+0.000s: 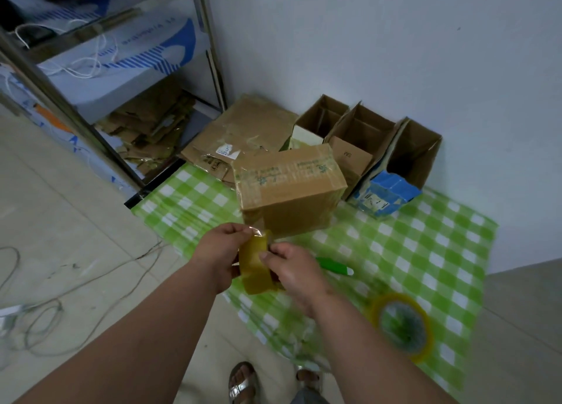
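A brown tape roll (254,271) is held up in the air between both hands, just in front of and below a sealed cardboard box (289,187) that stands on a green checked cloth (425,251) spread over the floor. The left hand (220,250) has its fingers curled in, its thumb and forefinger pinching the clear loose end of the tape at the top of the roll. The right hand (293,266) grips the roll from the other side, thumb pressed on its outer face; how its other fingers lie behind the roll cannot be told. A green-handled tool (334,265) lies on the cloth just past the right hand, and a second roll of tape (401,326) lies flat on the cloth near the right forearm. Behind the sealed box three open cartons (362,130) lean against the white wall, with a blue box (384,195) beside them, and flattened cardboard (240,130) lies to the left by a metal shelf (121,78). Thin cables (45,312) trail over the tiled floor at the left.
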`<control>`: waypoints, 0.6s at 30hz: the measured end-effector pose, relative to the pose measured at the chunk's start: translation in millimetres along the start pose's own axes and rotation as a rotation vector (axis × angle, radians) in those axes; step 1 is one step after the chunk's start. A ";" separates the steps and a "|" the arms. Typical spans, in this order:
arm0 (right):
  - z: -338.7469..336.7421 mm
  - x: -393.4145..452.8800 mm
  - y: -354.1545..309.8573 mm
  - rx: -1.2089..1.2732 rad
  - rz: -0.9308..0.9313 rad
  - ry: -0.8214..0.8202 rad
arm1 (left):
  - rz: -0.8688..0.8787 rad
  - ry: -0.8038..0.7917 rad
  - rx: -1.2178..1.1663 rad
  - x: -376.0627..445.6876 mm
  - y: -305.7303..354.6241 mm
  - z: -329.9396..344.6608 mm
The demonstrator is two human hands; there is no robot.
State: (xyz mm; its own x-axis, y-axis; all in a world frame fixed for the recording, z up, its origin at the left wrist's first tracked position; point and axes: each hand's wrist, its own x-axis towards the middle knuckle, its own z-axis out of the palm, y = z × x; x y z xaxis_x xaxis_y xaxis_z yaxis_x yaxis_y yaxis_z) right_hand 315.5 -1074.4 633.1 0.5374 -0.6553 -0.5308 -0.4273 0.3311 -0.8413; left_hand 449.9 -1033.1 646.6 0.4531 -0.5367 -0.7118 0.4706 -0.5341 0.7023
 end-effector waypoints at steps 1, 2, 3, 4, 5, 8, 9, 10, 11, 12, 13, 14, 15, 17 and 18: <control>-7.6 1.5 0.5 -0.012 0.007 0.015 | 0.007 -0.008 -0.023 -1.4 -0.3 1.5; -16.2 3.7 1.8 -0.003 0.021 0.036 | 0.014 -0.012 -0.045 -3.1 -0.6 3.7; -25.4 6.6 3.5 0.031 0.038 0.072 | 0.021 -0.010 -0.064 -4.3 -1.1 5.5; -34.8 9.8 5.8 0.069 0.055 0.118 | 0.024 -0.003 -0.081 -5.0 -2.0 6.7; -44.5 13.2 8.6 0.071 0.063 0.176 | 0.026 0.008 -0.101 -5.4 -3.1 7.9; -74.7 27.1 24.6 -0.312 0.050 0.295 | 0.020 0.058 -0.179 -4.8 -5.0 8.5; -83.1 31.8 31.2 -0.488 0.060 0.282 | 0.013 0.078 -0.210 -4.4 -5.6 8.4; -89.7 36.5 38.5 -0.645 0.089 0.238 | 0.004 0.094 -0.239 -4.4 -6.2 8.7; -94.4 40.1 45.6 -0.790 0.128 0.181 | -0.005 0.104 -0.264 -4.9 -6.7 9.6; -96.8 42.9 52.6 -0.924 0.164 0.125 | -0.016 0.112 -0.285 -5.6 -7.3 10.7; -97.9 44.8 59.3 -1.034 0.186 0.085 | -0.025 0.118 -0.303 -6.3 -7.9 11.8; -98.3 45.9 65.8 -1.116 0.187 0.071 | -0.033 0.125 -0.317 -6.9 -8.0 13.1; -98.8 46.2 70.8 -1.178 0.167 0.082 | -0.039 0.132 -0.328 -7.8 -7.7 14.4; -101.9 47.5 76.9 -1.252 0.109 0.122 | -0.046 0.149 -0.347 -9.1 -6.3 16.9; -103.7 48.7 77.7 -1.272 0.089 0.120 | -0.048 0.157 -0.356 -9.8 -5.5 17.8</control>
State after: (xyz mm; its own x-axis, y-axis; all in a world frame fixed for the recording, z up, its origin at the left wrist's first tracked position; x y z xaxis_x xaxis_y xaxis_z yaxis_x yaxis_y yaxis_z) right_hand 233.0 -1151.0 552.5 0.4305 -0.7435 -0.5116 -0.8852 -0.4586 -0.0784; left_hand 429.4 -1036.6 649.9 0.5217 -0.3953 -0.7560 0.7146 -0.2816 0.6403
